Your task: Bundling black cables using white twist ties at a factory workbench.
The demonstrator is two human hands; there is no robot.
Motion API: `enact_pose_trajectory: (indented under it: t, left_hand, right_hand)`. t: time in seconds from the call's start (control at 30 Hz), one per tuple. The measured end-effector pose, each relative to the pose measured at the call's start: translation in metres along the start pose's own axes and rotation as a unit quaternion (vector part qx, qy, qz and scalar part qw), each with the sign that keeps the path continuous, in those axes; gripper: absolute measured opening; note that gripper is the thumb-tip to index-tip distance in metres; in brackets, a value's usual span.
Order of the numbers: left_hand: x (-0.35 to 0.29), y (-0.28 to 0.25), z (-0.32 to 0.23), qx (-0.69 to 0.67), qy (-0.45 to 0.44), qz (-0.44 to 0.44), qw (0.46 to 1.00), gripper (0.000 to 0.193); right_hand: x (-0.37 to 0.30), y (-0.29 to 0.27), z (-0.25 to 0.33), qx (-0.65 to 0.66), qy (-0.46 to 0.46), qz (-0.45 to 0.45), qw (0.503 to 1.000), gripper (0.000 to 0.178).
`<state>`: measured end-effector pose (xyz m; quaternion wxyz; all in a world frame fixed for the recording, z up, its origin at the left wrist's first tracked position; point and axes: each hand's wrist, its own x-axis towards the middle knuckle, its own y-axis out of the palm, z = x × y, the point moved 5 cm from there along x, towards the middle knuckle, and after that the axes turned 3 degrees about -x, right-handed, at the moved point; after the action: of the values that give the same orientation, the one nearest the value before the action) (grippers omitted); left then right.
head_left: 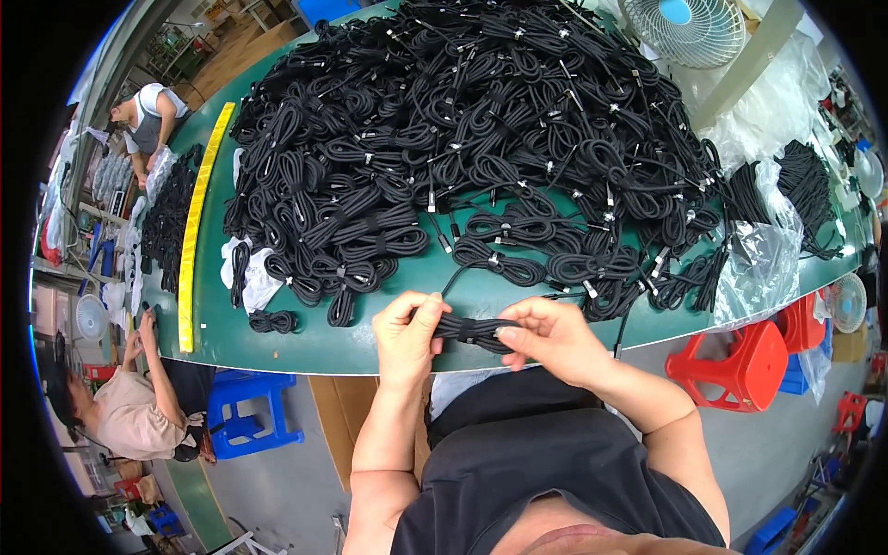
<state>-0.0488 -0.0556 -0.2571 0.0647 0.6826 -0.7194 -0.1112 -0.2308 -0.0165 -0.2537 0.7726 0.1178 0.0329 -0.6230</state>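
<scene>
A green table [222, 314] spans the view, its near edge bowed by the lens. On it lies a wide heap of black cables [462, 120], most of them coiled and tied, with pale and metallic plug ends showing among them. A red stool [740, 370] stands beyond the table's edge on the right, and a blue stool [250, 407] on the left. A yellow strip [203, 227] runs lengthwise along the table's left part. Near the heap's lower left corner lies a white cloth [264, 289].

The left hand [405, 335] is nearly closed, pinching the left end of a black cable bundle [490, 337] between thumb and curled fingers. The right hand [552, 339] is partly closed, its thumb and fingertips gripping the right end. The bundle is between the hands, over the table's near edge, in front of the person's body. Its long axis runs left to right, the right end tilted slightly toward the person. Around its middle sits a dark band [469, 330].
</scene>
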Motion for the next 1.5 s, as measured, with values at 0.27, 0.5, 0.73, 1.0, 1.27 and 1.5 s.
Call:
enact_pose_trajectory:
  t: [0.27,0.5,0.73,1.0,1.27,1.5]
  left_hand:
    - [0.020,-0.061,-0.024,0.076,0.036,-0.182,0.980,0.017]
    - [0.013,-0.044,-0.050,0.613,0.205,-0.289,0.706,0.054]
    - [0.010,-0.020,-0.069,0.712,0.317,-0.187,0.599,0.036]
    - [0.008,0.026,-0.016,0.171,0.032,0.267,0.948,0.031]
    - [0.012,0.045,0.012,-0.286,-0.102,0.140,0.942,0.024]
    - [0.010,0.047,0.018,-0.379,-0.081,0.123,0.913,0.032]
  right_hand:
    - [0.015,0.006,0.009,-0.647,-0.278,-0.173,0.688,0.041]
    - [0.016,0.008,0.010,-0.665,-0.298,-0.184,0.660,0.040]
    - [-0.008,0.011,0.062,-0.612,-0.421,-0.095,0.663,0.041]
    - [-0.012,-0.004,0.081,-0.514,-0.476,-0.124,0.703,0.044]
    - [-0.017,0.005,0.061,-0.526,-0.395,-0.129,0.742,0.029]
    - [-0.011,0.006,0.041,-0.445,-0.344,-0.102,0.820,0.018]
